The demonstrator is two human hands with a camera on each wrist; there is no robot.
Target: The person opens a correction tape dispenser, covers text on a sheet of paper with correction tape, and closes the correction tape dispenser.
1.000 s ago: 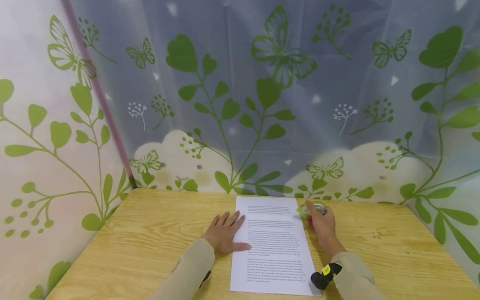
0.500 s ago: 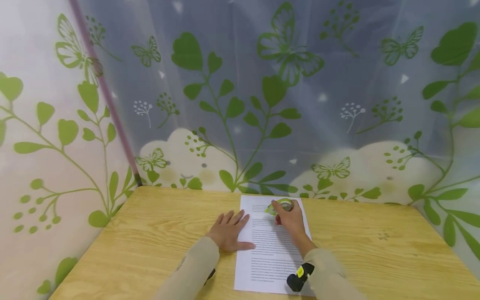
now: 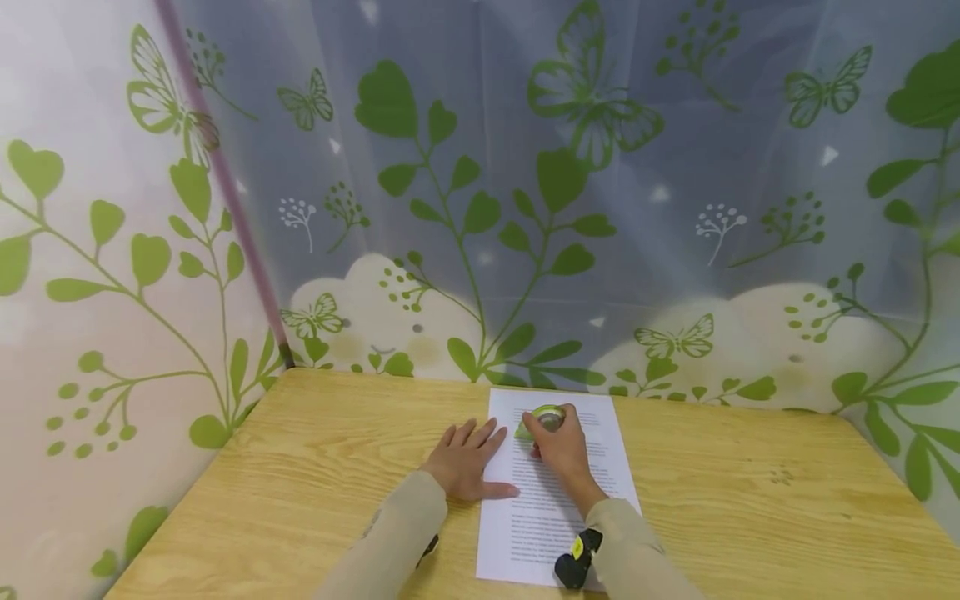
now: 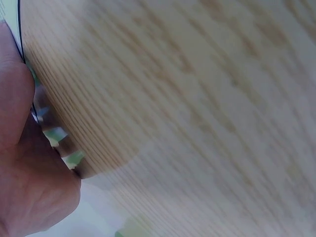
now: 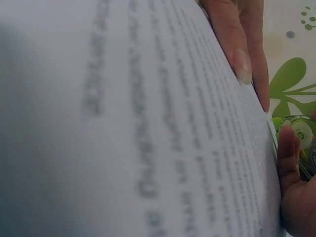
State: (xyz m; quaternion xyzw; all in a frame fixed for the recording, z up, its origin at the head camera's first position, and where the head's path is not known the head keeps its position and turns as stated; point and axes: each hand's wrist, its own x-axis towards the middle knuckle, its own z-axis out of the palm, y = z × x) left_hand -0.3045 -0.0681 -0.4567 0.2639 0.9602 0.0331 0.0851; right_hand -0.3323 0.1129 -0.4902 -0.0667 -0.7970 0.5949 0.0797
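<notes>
A sheet of white paper (image 3: 540, 521) with lines of printed text lies on the wooden table. My left hand (image 3: 465, 467) rests flat on its left edge, fingers spread and thumb on the page; part of that hand (image 4: 37, 187) fills the left side of the left wrist view. Over the upper text, my right hand (image 3: 562, 448) grips a green and clear correction tape (image 3: 551, 417), its tip towards the page's left side. Whether the tip touches the paper is too small to tell. The right wrist view shows the correction tape (image 5: 300, 131) partly hidden behind my thumb.
The wooden table (image 3: 720, 492) extends to both sides of the sheet. Behind its far edge hangs a curtain (image 3: 510, 208) printed with leaves and butterflies. A black wrist device (image 3: 576, 562) sits over the lower part of the page.
My right hand has carried the correction tape left, from beside the sheet's right edge to over the upper text. My left hand stays on the page's left edge. The head view has shifted slightly.
</notes>
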